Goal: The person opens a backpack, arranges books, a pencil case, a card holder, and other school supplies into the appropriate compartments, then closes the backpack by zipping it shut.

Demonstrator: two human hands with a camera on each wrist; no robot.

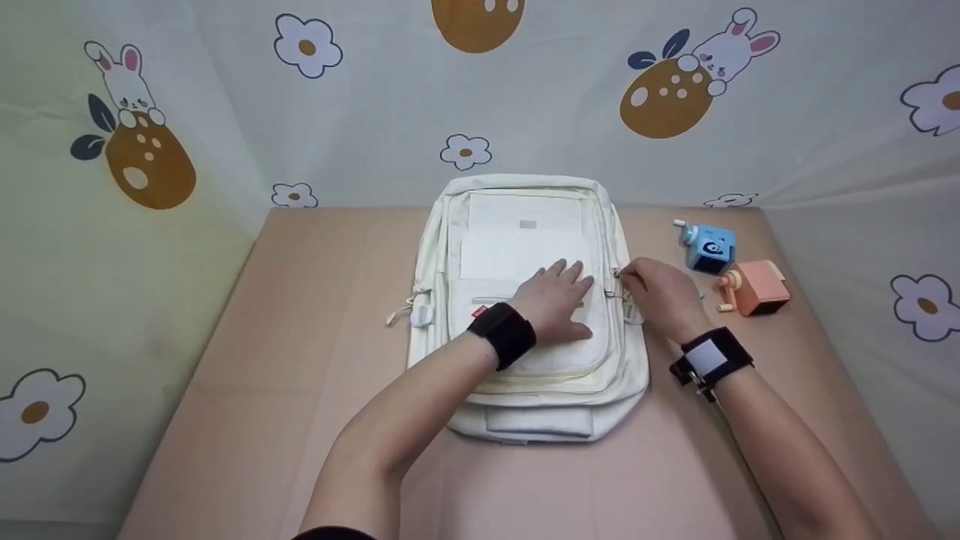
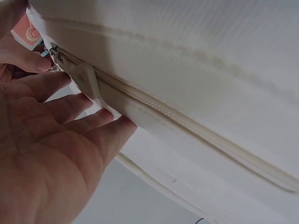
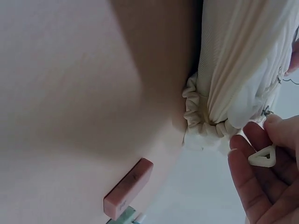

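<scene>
A cream backpack [image 1: 525,360] lies on its back with its front panel facing up. On that panel my left hand [image 1: 553,301] rests with fingers spread, holding nothing. The left wrist view has the palm [image 2: 51,144] close to a zipper track [image 2: 154,107]. At the bag's right side my right hand [image 1: 667,294] pinches a zipper pull between thumb and forefinger. Its cream triangular tab [image 3: 263,157] shows against the fingers in the right wrist view. A metal zipper slider [image 3: 267,112] sits at the fingertips. How far the zipper stands apart is hard to tell.
Right of the bag stand a blue crank pencil sharpener [image 1: 709,247] and a pink one [image 1: 757,288]. A cord with a pull [image 1: 397,315] hangs at the bag's left side. Patterned cloth [image 1: 375,112] surrounds the tan tabletop [image 1: 300,337].
</scene>
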